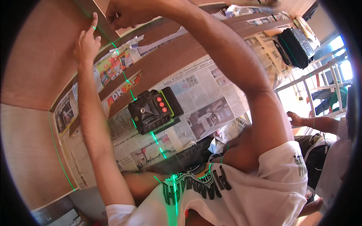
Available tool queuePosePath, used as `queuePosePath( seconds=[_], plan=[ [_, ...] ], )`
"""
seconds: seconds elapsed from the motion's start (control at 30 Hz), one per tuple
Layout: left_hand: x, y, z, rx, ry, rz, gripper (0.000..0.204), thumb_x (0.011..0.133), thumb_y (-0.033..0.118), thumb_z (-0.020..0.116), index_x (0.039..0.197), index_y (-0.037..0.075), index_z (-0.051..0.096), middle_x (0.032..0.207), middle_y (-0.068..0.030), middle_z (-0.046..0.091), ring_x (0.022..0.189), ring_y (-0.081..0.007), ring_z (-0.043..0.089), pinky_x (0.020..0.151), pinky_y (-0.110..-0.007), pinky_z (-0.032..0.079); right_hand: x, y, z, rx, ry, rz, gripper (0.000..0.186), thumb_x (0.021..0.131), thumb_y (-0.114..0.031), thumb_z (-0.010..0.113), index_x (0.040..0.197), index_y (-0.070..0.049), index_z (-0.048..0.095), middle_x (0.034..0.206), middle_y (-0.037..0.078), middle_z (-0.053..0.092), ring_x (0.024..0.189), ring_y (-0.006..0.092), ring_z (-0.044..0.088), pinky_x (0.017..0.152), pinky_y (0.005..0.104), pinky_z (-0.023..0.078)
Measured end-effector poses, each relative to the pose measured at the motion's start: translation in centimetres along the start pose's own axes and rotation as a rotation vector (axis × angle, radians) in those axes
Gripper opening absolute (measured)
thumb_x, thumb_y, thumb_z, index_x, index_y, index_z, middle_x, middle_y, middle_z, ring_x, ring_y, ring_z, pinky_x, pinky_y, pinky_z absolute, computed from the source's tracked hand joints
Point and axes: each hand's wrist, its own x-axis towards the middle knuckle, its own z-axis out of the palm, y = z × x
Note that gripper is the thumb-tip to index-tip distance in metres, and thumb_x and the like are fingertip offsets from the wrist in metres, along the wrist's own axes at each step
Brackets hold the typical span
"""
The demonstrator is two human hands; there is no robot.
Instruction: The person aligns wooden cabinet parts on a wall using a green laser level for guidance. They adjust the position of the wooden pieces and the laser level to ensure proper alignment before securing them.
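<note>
My left hand (88, 43) reaches up to the brown wood panel (45, 56) at the upper left. Its index finger is stretched out against the wood beside a green laser line, and nothing shows in its grip. At the top edge my right hand (132, 14) is closed, fingers curled close to a wooden upright (98, 24). Whatever it may hold is hidden, and the picture cuts part of it off. Between my forearms a black laser level (154, 111) with red round buttons sits on newspaper (217, 100), and green lines run across it and my white shirt.
Taped newspaper covers much of the brown surface, with torn scraps along a ledge. A black case (296, 47) lies at the far right. Beyond it stands a metal ladder (320, 84). Another person's hand (296, 119) and arm show at the right.
</note>
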Motion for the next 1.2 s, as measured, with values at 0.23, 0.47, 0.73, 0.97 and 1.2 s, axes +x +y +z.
queuePosePath(
  seconds=[0.23, 0.47, 0.73, 0.97, 1.2],
  plan=[
    [-0.3, -0.1, -0.5, 0.032, -0.003, -0.031, 0.090, 0.096, 0.023, 0.069, 0.158, 0.064, 0.019, 0.120, -0.0131, 0.066, 0.117, -0.0356, 0.067, 0.090, -0.056, 0.058, -9.1, -2.9, 3.0, 0.163, -0.658, 0.040, 0.025, 0.086, -0.015, 0.074, 0.111, -0.011, 0.076, 0.085, 0.009, 0.077, 0.076, 0.0228, 0.075, 0.068, 0.0411, 0.056],
    [-0.6, 0.0, -0.4, 0.010, 0.039, -0.013, 0.093, 0.095, 0.021, 0.072, 0.157, 0.065, 0.018, 0.118, -0.0129, 0.066, 0.116, -0.0369, 0.066, 0.091, -0.056, 0.058, -21.5, -7.8, 6.7, 0.734, -0.497, 0.227, 0.075, 0.069, -0.020, 0.093, 0.132, 0.001, 0.058, 0.106, 0.025, 0.072, 0.100, 0.0399, 0.072, 0.084, 0.0500, 0.056],
    [-1.2, 0.4, -1.0, 0.023, 0.076, -0.017, 0.093, 0.094, 0.018, 0.073, 0.158, 0.062, 0.024, 0.118, -0.0096, 0.066, 0.112, -0.0343, 0.067, 0.084, -0.054, 0.061, -21.2, -10.3, 7.0, 0.498, -0.408, 0.203, 0.086, 0.063, -0.043, 0.096, 0.126, 0.002, 0.058, 0.114, 0.017, 0.066, 0.114, 0.0407, 0.063, 0.095, 0.0569, 0.049],
    [-1.1, 0.3, -0.6, 0.006, 0.090, -0.021, 0.092, 0.093, 0.017, 0.074, 0.157, 0.062, 0.028, 0.117, -0.0079, 0.067, 0.109, -0.0323, 0.068, 0.077, -0.050, 0.062, -22.1, -10.4, 8.0, 0.461, -0.364, 0.201, 0.077, 0.065, -0.033, 0.093, 0.124, 0.001, 0.058, 0.118, 0.015, 0.059, 0.118, 0.0373, 0.055, 0.090, 0.0547, 0.040],
    [-1.0, 0.1, -0.3, 0.015, 0.097, -0.030, 0.094, 0.094, 0.019, 0.075, 0.157, 0.064, 0.022, 0.113, -0.0065, 0.066, 0.109, -0.0303, 0.068, 0.081, -0.052, 0.062, -22.4, -10.1, 8.3, 0.445, -0.354, 0.232, 0.061, 0.056, 0.001, 0.067, 0.116, 0.001, 0.055, 0.107, 0.016, 0.056, 0.111, 0.0378, 0.055, 0.087, 0.0511, 0.038]
  ],
)
